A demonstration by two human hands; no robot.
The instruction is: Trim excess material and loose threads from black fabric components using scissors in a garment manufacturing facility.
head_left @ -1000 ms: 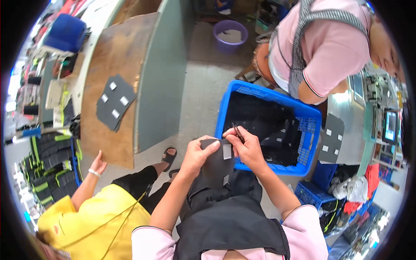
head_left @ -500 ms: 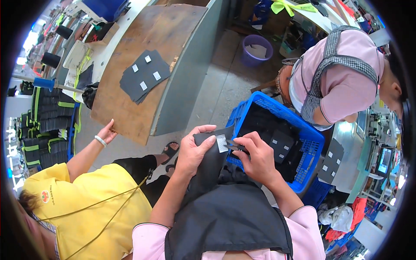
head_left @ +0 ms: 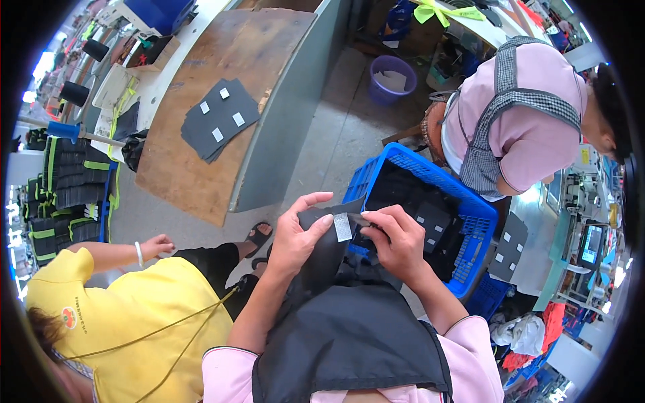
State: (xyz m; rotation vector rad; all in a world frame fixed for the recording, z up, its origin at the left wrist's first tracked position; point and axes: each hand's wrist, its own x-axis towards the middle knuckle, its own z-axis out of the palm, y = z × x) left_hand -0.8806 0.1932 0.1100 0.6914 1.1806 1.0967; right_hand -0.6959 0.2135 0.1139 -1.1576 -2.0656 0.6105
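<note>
In front of my apron I hold a black fabric piece with a small silvery-white patch near its upper edge. My left hand is closed on it, thumb on top beside the patch and index finger stretched out. My right hand is closed at the piece's right edge, thumb and fingers pinched together. Dark thread snips are tucked in its fingers, their blades mostly hidden. Just beyond stands a blue plastic crate holding black pieces with white patches.
A brown wooden tabletop at the upper left bears a stack of patched black pieces. A person in yellow is close on my left; another in pink sits at the right. A purple bucket stands behind the crate.
The right fingers have come in to the fabric's edge, and the snips' blades, seen over the patch before, are now tucked away. The person in yellow has drawn a hand back from the tabletop.
</note>
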